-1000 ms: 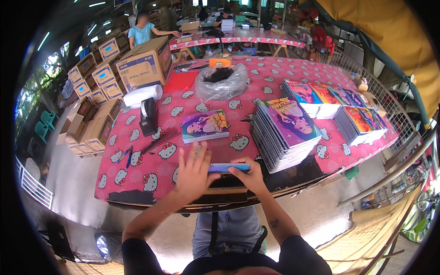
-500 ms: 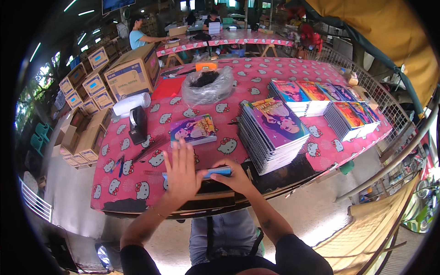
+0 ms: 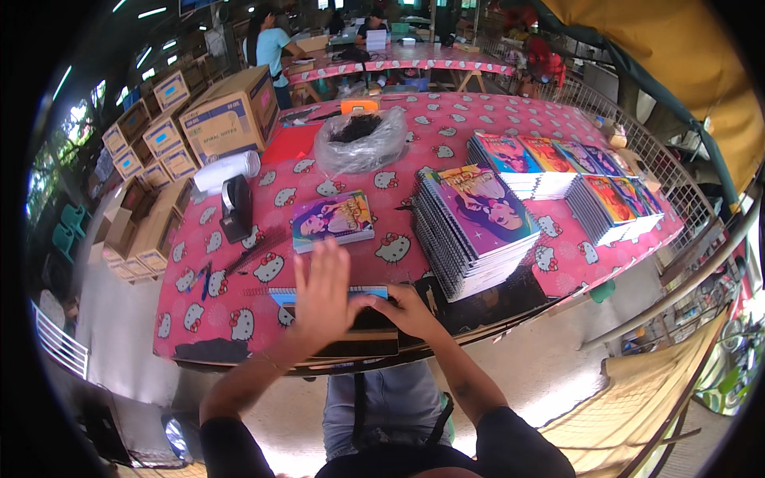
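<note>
At the table's near edge lies a blue-edged notebook [image 3: 368, 292], mostly hidden by my hands. A thin wire-like coil [image 3: 256, 291] sticks out past its left end. My left hand [image 3: 325, 291] is open, fingers stretched, its palm over the notebook and its thumb near the blue edge. My right hand [image 3: 410, 311] is closed round the notebook's right end. Just beyond my left fingertips lies a small stack of notebooks [image 3: 333, 219] with colourful covers. To the right stands a tall stack of spiral notebooks [image 3: 476, 231], its coils toward the left.
Several shorter notebook stacks [image 3: 550, 163] sit at the far right. On the left are a black tape dispenser [image 3: 237, 209], pliers [image 3: 205, 280], loose dark coils [image 3: 251, 259] and a white roll [image 3: 227, 171]. A plastic bag [image 3: 358, 143] and a large carton [image 3: 227, 115] stand farther back.
The notebook's coiled edge now tilts more into view, and the blue strip shows wider. My left hand has shifted slightly right. A person in the background has turned and moved right.
</note>
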